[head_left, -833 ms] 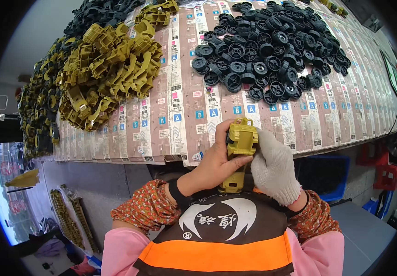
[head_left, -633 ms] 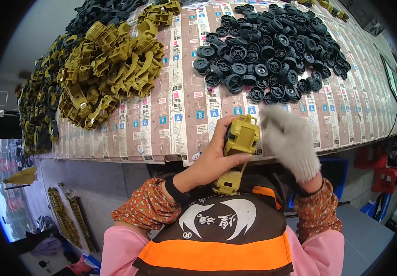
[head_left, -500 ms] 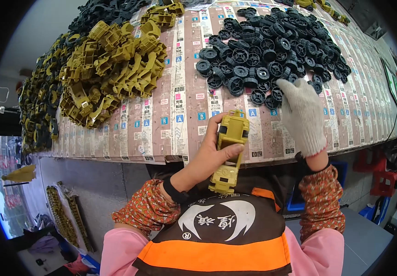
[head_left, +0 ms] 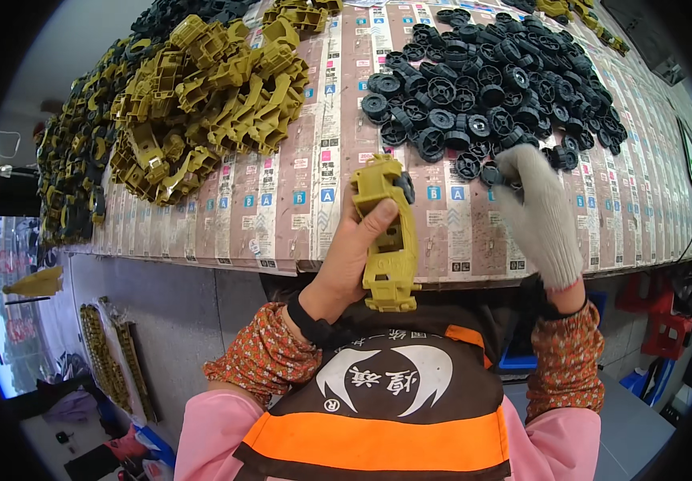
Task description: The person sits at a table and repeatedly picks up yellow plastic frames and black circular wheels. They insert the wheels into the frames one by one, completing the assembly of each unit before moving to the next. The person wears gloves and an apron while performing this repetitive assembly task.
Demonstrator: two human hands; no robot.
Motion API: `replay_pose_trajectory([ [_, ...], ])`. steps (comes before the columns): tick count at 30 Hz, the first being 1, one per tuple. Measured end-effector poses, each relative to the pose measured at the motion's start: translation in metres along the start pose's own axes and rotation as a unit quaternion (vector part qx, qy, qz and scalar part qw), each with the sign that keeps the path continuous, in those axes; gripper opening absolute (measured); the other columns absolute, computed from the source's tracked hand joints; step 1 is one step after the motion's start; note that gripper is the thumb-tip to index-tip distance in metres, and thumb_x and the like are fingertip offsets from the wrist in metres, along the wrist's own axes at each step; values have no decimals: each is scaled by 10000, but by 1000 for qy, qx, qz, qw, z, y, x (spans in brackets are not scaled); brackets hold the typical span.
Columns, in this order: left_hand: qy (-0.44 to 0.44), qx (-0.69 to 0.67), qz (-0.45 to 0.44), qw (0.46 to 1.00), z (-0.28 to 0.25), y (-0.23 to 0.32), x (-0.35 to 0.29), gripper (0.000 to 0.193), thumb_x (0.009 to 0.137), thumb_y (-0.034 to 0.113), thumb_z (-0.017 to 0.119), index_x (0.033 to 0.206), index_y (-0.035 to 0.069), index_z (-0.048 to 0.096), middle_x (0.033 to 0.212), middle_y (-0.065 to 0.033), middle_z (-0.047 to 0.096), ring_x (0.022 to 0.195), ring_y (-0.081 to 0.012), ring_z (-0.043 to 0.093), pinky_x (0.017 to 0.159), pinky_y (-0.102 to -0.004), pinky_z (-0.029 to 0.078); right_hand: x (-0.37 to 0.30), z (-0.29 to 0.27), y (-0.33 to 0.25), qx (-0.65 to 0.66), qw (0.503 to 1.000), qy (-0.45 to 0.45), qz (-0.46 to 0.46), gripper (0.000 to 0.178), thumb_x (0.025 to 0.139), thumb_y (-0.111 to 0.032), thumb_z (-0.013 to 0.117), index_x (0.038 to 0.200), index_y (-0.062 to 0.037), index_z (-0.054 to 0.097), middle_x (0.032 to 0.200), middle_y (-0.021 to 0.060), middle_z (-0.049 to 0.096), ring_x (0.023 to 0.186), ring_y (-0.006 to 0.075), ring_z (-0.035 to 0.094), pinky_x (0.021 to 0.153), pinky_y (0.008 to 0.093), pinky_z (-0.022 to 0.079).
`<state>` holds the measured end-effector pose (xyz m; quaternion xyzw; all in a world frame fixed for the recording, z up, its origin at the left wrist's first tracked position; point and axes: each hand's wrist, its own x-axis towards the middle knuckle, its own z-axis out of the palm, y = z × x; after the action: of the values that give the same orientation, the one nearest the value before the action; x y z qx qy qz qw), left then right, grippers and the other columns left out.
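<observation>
My bare left hand [head_left: 351, 252] is closed around an olive-yellow plastic toy vehicle body [head_left: 390, 264], held lengthwise in front of my apron. The thumb lies across its upper part. A black wheel [head_left: 405, 186] shows at the upper right side of the body. My right hand [head_left: 536, 212], in a white knitted glove, is at the near edge of a heap of black toy wheels [head_left: 478, 88]. Its fingers are curled and pinched on a black wheel [head_left: 490, 173] at that edge. The glove hides part of this grip.
Olive-yellow vehicle bodies [head_left: 209, 96] are piled on the left of the table [head_left: 274, 232], which has a printed covering. Bodies with black wheels [head_left: 73, 160] stand stacked at the far left. A red stool [head_left: 668, 325] is below the table at the right.
My left hand has turned the vehicle body, so its open hollow side and a black wheel now show. My right fingers have curled in at the edge of the wheel heap. The view has shifted slightly.
</observation>
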<state>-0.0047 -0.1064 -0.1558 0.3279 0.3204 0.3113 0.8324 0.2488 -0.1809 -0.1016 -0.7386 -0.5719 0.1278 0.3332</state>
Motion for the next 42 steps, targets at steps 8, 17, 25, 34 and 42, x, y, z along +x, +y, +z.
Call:
replay_pose_trajectory([
  [8,26,-58,54,997,8,2,4,436,1056,240,713,1404,169,462,1137,-21,647,942,-143,711,768,-334,653,-65,53,-48,314,940,-55,124,234,977,-2,671,1204,-10,614,960,123,731,781,165,713,723,317,580],
  [17,42,-7,166,985,10,1,5,626,1021,134,753,1509,181,364,1223,-31,607,1032,-140,676,846,-329,630,-81,54,-64,292,951,-54,85,347,962,19,682,1306,-9,642,1023,172,723,869,229,756,782,343,595],
  [25,58,25,192,979,7,1,2,735,1010,93,757,1585,176,307,1297,-44,591,1137,-144,628,959,-315,576,-87,59,-65,303,948,-55,86,375,950,20,690,1321,0,640,1049,186,734,913,251,764,799,349,599],
  [34,76,95,261,958,9,2,-3,854,952,73,815,1613,131,277,1416,-65,523,1227,-177,595,1056,-347,528,-95,61,-70,218,975,-43,2,418,916,47,649,1331,4,635,1011,252,725,889,395,767,757,412,600],
  [42,79,179,464,864,21,-6,0,974,836,14,884,1579,90,258,1474,-90,419,1330,-249,545,1103,-397,513,-75,56,-77,243,964,-107,30,506,848,-27,674,1348,-9,601,950,229,704,757,419,718,715,447,579],
])
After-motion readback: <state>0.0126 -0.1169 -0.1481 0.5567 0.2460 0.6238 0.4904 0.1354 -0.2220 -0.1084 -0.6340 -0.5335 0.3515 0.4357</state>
